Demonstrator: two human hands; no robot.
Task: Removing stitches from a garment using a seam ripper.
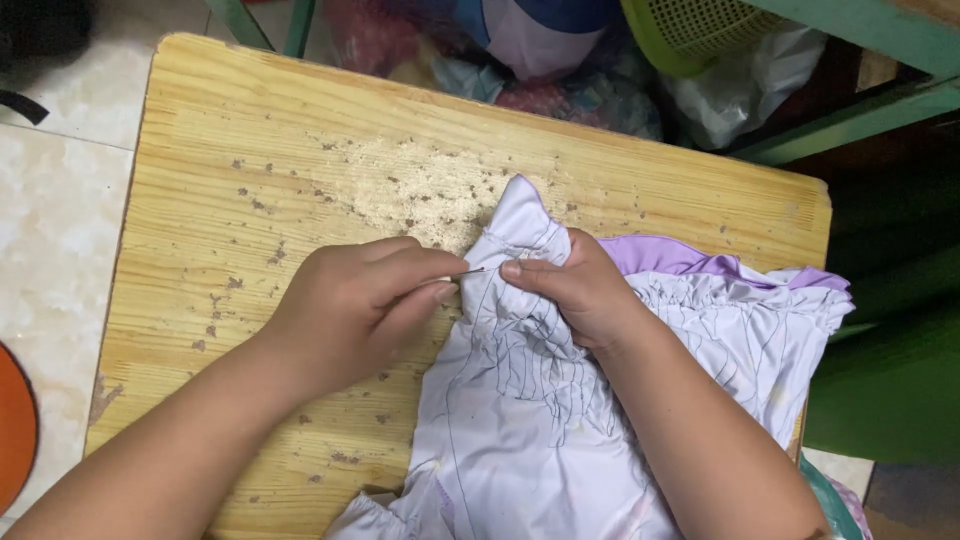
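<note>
While the left hand (350, 310) pinches a needle (468, 271) beside the white garment (530, 420), right hand (580, 290) clamps its gathers; a slip could prick that thumb

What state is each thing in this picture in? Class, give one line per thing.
Left hand: closed, pinching a thin needle.
Right hand: pressing down on the bunched white garment.
White garment: crumpled, gathered, marked with dark lines, partly hanging off the table.
Purple fabric: tucked under the white garment.
Wooden table: worn, pitted, scuffed.
Green basket: tipped, partly out of view.
</note>
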